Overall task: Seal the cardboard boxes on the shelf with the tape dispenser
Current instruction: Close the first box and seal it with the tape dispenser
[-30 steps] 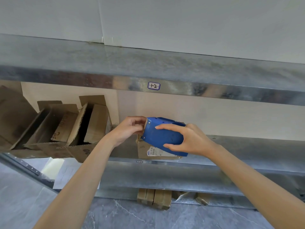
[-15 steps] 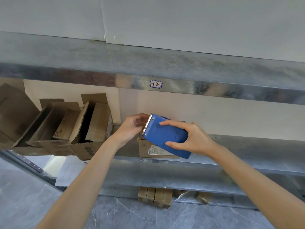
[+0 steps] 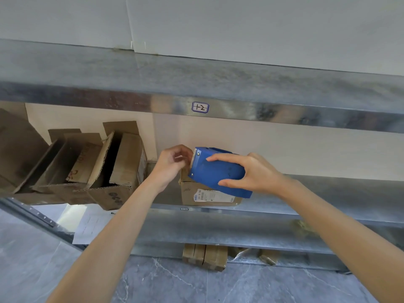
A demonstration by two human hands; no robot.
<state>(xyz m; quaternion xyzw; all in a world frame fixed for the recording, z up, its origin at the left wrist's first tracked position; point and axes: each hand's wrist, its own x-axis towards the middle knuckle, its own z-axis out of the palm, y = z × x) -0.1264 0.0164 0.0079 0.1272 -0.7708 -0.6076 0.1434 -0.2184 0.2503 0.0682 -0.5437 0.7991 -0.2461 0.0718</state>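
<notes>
Item 1: blue-bordered sticker (image 3: 200, 107) on the upper shelf (image 3: 284, 84) front edge; handwritten, I read "1-2".
Item 2: white label (image 3: 204, 196) on the closed cardboard box (image 3: 188, 192); barcode and print too small for me.
Item 3: red handwriting (image 3: 74, 173) on the open box (image 3: 91, 157) flap; illegible.

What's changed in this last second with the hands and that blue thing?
Very little. The right hand has tipped the blue tape dispenser slightly while gripping it, over the small cardboard box. The left hand stays with curled fingers at its toothed edge; whether they pinch tape is unclear. The open boxes and metal shelf are unchanged.
</notes>
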